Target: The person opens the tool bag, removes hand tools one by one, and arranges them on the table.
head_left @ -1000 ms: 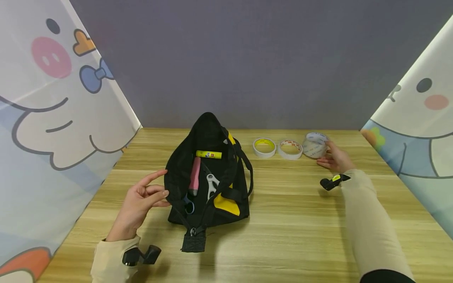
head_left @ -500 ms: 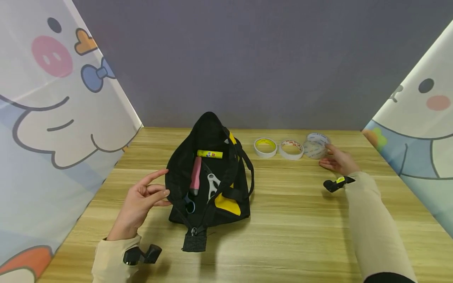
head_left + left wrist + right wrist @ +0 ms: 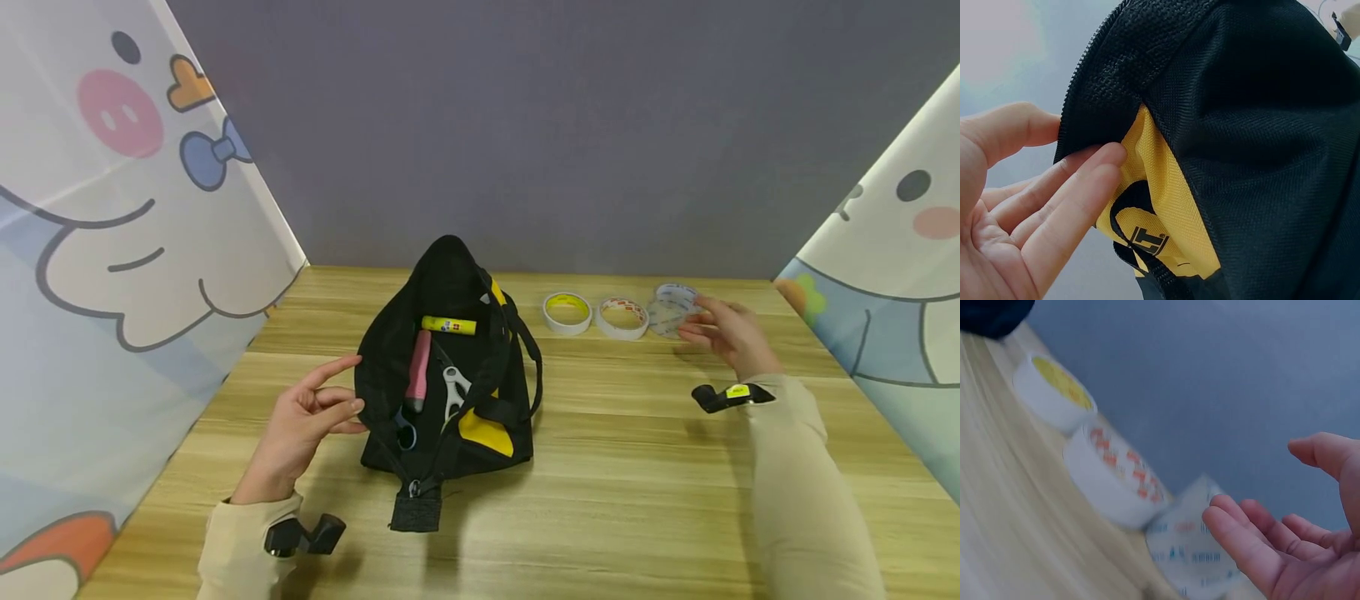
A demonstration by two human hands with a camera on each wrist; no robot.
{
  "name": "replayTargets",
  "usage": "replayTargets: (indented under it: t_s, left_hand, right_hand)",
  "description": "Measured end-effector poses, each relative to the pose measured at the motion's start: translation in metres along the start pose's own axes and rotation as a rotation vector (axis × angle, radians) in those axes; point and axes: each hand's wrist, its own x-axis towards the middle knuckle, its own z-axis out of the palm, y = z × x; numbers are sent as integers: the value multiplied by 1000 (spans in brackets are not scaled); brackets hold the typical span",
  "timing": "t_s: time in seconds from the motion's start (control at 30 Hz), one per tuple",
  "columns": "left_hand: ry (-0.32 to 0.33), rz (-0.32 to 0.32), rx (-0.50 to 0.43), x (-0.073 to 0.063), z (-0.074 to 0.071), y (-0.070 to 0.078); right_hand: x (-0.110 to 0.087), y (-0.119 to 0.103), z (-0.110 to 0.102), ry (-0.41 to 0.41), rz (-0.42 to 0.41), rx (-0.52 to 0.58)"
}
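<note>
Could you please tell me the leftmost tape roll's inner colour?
The leftmost tape roll is yellow inside, seen best in the head view.

Soft shadows on table (image 3: 600, 517); tape rolls (image 3: 1100, 487) blurred in right wrist view.

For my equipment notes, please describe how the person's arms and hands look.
The left hand and right hand are bare. Both long sleeves are plain beige. The left wrist device is black; the right wrist device is black with a yellow label.
</note>
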Motion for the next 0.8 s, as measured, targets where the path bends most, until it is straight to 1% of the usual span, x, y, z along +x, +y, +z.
replayTargets:
  t_s: [0.13,0.33,0.53,0.67,0.8]
  left_hand:
    - [2,0,-9,0,1,0]
    - [-3,11,-17,0,1,-1]
    - [-19,29,-17,1,1,-2]
    - [-28,41,-11,0,0,-2]
    - [-25,34,-12,0,0,-1]
  right_hand:
    - [-4,-5,19,-38,-47,-49]
    - [-9,-10,57,-93,-103,-144]
    - [-10,-12,95,-126,-133,-249]
    - [-9,-13,120,-163,-153,-275]
    - [-8,-12,146,-215,-176,-290]
